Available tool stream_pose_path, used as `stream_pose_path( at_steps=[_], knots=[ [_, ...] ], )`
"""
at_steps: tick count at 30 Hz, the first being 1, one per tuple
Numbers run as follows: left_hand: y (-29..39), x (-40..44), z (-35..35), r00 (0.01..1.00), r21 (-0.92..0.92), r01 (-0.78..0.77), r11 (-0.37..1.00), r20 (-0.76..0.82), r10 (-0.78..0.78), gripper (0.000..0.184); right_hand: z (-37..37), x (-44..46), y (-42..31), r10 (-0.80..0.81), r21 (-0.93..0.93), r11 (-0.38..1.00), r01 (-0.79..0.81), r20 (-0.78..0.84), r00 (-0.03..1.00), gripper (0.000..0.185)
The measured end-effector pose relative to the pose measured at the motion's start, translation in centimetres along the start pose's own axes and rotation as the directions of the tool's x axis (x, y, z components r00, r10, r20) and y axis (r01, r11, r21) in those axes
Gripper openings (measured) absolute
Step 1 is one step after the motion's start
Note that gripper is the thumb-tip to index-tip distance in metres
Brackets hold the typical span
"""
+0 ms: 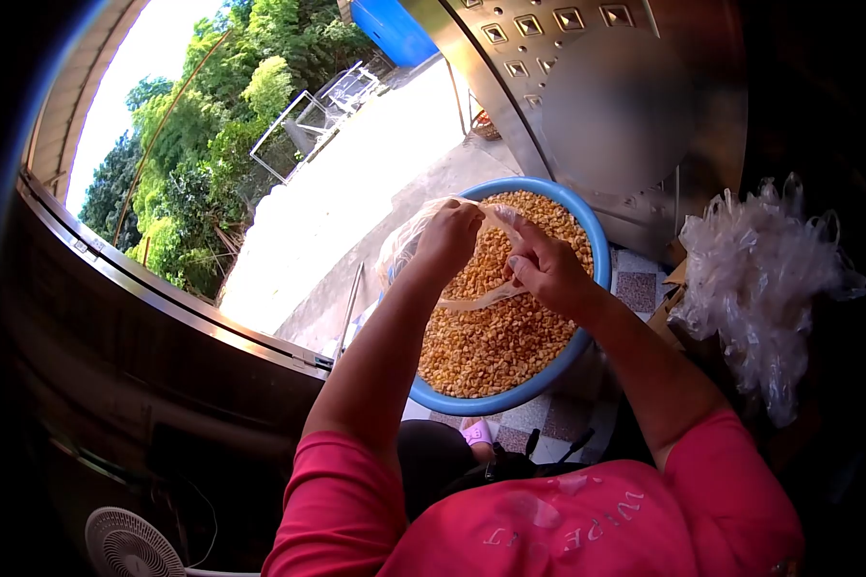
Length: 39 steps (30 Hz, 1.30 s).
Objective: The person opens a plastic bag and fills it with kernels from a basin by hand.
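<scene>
A wide blue basin (598,240) full of dried yellow corn kernels (481,361) stands on the floor in front of me. Over the kernels I hold a thin clear plastic bag (409,236) with its mouth spread apart. My left hand (449,234) is closed on the bag's left edge, near the basin's far left rim. My right hand (548,264) pinches the opposite edge, its forefinger stretched along the plastic. Through the bag's mouth kernels are visible; whether any lie inside the bag I cannot tell.
To the right hangs a large bunch of clear plastic bags (755,279) beside a cardboard box (674,288). A metal door (587,106) stands behind the basin. A white fan (135,543) is at lower left. Through the doorway lie bright concrete (327,221) and trees.
</scene>
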<state>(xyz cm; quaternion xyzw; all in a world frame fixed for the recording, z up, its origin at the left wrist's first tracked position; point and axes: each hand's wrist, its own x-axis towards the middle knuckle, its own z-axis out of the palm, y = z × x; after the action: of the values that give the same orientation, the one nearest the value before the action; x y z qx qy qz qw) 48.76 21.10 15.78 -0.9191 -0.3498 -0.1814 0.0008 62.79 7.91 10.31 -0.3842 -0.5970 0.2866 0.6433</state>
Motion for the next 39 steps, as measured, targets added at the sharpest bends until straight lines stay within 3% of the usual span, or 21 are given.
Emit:
stream_pose_path(
  at_steps=[5, 7, 11, 17, 20, 22, 24, 26, 28, 30, 31, 34, 38, 39],
  knots=[
    [-1.7, -0.5, -0.1, 1.0, 0.037, -0.003, 0.999, -0.011, 0.004, 0.012, 0.0, 0.0, 0.4, 0.024, -0.061, 0.998, -0.022, 0.03, 0.999, 0.056],
    [-1.7, -0.9, -0.6, 0.991, 0.07, 0.132, 0.989, 0.025, -0.134, 0.011, 0.1, 0.0, 0.5, 0.013, -0.068, 0.998, -0.011, 0.028, 1.0, 0.056],
    [-2.4, -1.9, -0.8, 0.983, 0.08, 0.166, 0.983, 0.063, -0.171, 0.011, 0.2, 0.1, 0.8, 0.016, -0.065, 0.998, -0.015, 0.027, 0.999, 0.055],
    [-0.1, -4.2, -2.4, 0.973, 0.14, 0.156, 0.978, 0.148, -0.176, 0.026, 0.4, 0.1, 1.3, -0.009, -0.077, 0.997, 0.011, 0.02, 1.0, 0.055],
    [0.4, -6.3, -2.3, 0.986, 0.16, 0.126, 0.979, 0.089, -0.142, 0.036, 0.5, 0.0, 1.5, 0.022, -0.053, 0.998, -0.02, 0.036, 0.999, 0.056],
    [0.8, -7.7, -2.4, 0.998, 0.257, 0.012, 0.966, 0.056, -0.027, 0.046, 0.5, 0.1, 1.5, -0.005, -0.049, 0.999, 0.007, 0.028, 1.0, 0.056],
    [1.1, -9.1, -2.3, 0.995, 0.262, -0.008, 0.965, 0.103, -0.02, 0.05, 0.4, 0.0, 1.4, 0.004, -0.054, 0.999, -0.002, 0.035, 0.999, 0.056],
    [1.1, -10.5, -1.8, 0.996, 0.434, -0.065, 0.899, 0.081, 0.032, 0.052, 0.4, 0.0, 0.8, 0.019, -0.046, 0.999, -0.016, 0.053, 0.998, 0.056],
    [1.8, -11.5, -2.1, 0.994, 0.425, -0.101, 0.899, 0.012, 0.106, 0.048, 0.4, 0.0, 0.7, 0.029, -0.026, 0.999, -0.028, 0.059, 0.998, 0.056],
    [2.6, -12.5, -2.5, 0.987, 0.224, -0.082, 0.971, -0.117, 0.11, 0.04, 0.5, 0.0, 0.8, 0.042, -0.008, 0.999, -0.041, 0.063, 0.997, 0.056],
    [3.3, -13.0, -2.6, 0.966, 0.178, -0.164, 0.97, -0.172, 0.195, 0.032, 0.5, 0.0, 0.8, 0.047, 0.004, 0.999, -0.047, 0.063, 0.997, 0.055],
    [4.8, -15.0, -1.1, 0.993, 0.076, -0.118, 0.99, -0.018, 0.12, 0.029, 0.6, -0.1, 1.2, 0.038, 0.016, 0.999, -0.039, 0.055, 0.998, 0.054],
    [4.4, -15.5, 1.7, 0.993, 0.058, -0.1, 0.993, 0.063, 0.096, 0.045, 0.9, -0.2, 1.4, 0.021, -0.056, 0.998, -0.018, 0.043, 0.999, 0.053],
    [4.9, -15.2, 1.6, 0.986, 0.101, -0.082, 0.991, 0.154, 0.066, 0.052, 0.9, -0.3, 1.3, 0.017, -0.06, 0.998, -0.014, 0.041, 0.999, 0.053]
  ],
)
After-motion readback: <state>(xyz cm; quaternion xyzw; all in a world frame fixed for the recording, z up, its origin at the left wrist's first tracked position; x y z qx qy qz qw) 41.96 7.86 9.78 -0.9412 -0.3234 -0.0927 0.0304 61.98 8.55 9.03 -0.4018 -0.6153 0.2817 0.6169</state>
